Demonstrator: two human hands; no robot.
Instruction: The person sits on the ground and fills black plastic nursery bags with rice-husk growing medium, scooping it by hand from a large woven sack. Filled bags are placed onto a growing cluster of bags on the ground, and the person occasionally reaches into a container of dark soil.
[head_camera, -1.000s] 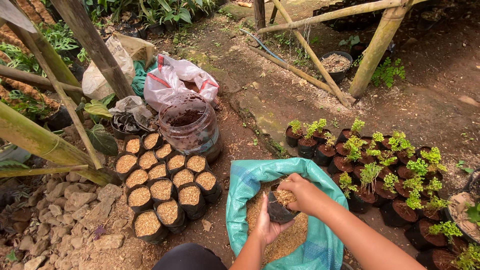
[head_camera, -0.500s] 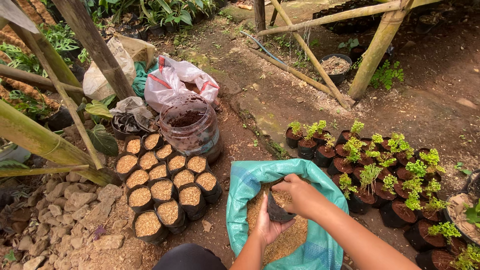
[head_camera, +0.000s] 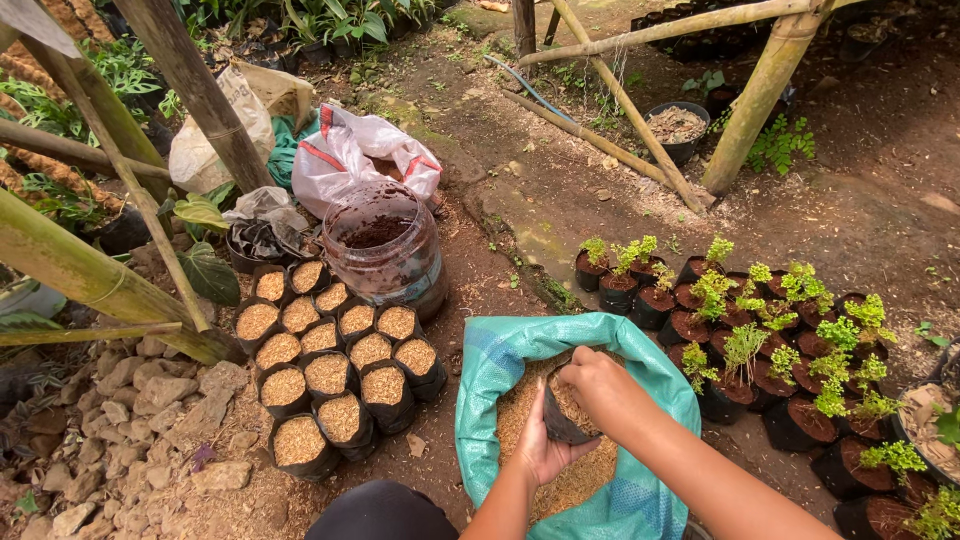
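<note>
Two hands over green woven sack (head_camera: 500, 385) | left hand (head_camera: 545, 452) cupped under small black grow bag (head_camera: 562, 422) | right hand (head_camera: 600, 385) closed, fingers pressed into its husk fill

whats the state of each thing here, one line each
green sack: open, partly full of husk
small black bag: held open in left hand, part filled
right hand: at the bag's mouth
husk-filled bags: full, upright, no plants
clear jar: lid off, soil inside
seedling bags: planted, upright

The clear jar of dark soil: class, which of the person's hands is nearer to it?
Left. The left hand holds a small black bag over the green sack, on the jar's side; the right hand lies beyond it.
</note>
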